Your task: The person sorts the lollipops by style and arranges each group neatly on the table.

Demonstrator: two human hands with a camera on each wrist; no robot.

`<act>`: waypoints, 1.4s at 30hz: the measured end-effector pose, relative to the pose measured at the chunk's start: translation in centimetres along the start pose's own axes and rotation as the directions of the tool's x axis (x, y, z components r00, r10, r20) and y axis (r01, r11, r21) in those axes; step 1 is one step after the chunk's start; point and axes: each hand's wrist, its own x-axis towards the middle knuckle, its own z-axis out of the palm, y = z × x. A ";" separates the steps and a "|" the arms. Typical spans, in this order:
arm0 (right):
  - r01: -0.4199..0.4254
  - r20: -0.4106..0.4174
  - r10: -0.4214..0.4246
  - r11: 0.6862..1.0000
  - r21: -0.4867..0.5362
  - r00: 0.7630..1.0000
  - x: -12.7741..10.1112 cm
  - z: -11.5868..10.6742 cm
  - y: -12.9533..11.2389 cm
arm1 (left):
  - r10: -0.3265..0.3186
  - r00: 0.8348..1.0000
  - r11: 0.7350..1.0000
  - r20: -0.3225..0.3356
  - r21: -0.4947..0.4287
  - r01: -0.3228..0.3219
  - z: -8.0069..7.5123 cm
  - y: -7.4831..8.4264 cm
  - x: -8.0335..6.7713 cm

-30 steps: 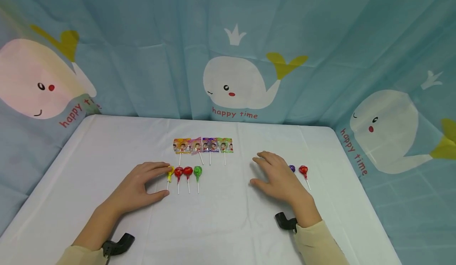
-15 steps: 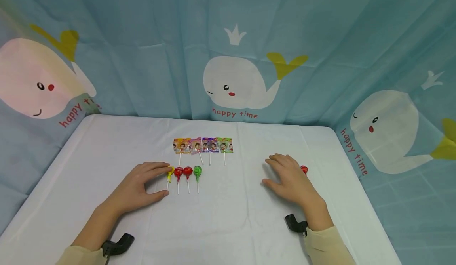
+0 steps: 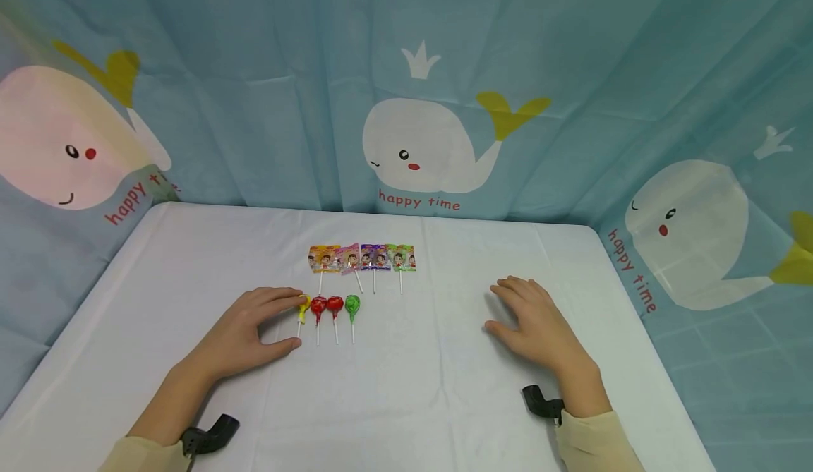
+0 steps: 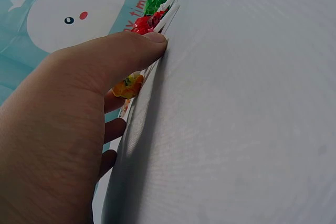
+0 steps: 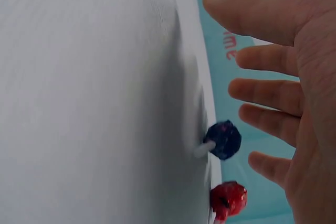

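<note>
My left hand (image 3: 254, 331) rests on the table left of a short row of lollipops, fingers gently bent. Its fingertips are right at the yellow lollipop (image 3: 304, 308), the thumb near the stick's lower end. Beside that one lie two red lollipops, one (image 3: 318, 307) next to the other (image 3: 334, 305), then a green lollipop (image 3: 352, 305). On the right side, my right hand (image 3: 536, 324) hovers with loose, spread fingers and holds nothing. In the right wrist view, a dark blue-purple lollipop (image 5: 224, 140) and a red lollipop (image 5: 229, 199) lie near its fingers; the head view hides both.
Behind the row lie flat-wrapped lollipops with an orange wrapper (image 3: 324, 259), a pink one (image 3: 349, 259), a purple one (image 3: 375, 257) and a green one (image 3: 403, 257). A white cloth (image 3: 381, 401) covers the table. A blue whale-print curtain (image 3: 286, 140) hangs behind it.
My right hand has moved rightward, first covering the purple lollipop and then the red one in the head view. The left hand and the lollipops by it have stayed put.
</note>
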 end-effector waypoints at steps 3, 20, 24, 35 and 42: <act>-0.008 -0.004 0.008 1.000 0.000 1.000 -0.2 -0.3 0.4 | 0.001 1.000 1.000 0.000 -0.004 -0.001 -0.1 0.0 0.0; -0.058 -0.019 0.058 0.998 0.010 0.998 -2.0 -0.9 2.5 | 0.019 1.000 1.000 -0.006 -0.001 -0.019 -0.6 0.3 0.5; -0.055 -0.022 0.056 0.998 0.010 0.998 -2.3 -1.0 2.7 | 0.019 1.000 1.000 -0.007 -0.003 -0.019 -0.5 0.3 0.4; -0.103 0.040 0.103 0.995 0.009 0.994 -2.8 -1.4 2.7 | 0.012 1.000 1.000 -0.009 -0.004 -0.012 -0.3 0.3 0.2; -0.131 0.085 0.129 0.991 0.011 0.988 -2.9 -1.5 2.8 | 0.013 1.000 1.000 -0.011 0.006 -0.013 -0.3 0.3 0.2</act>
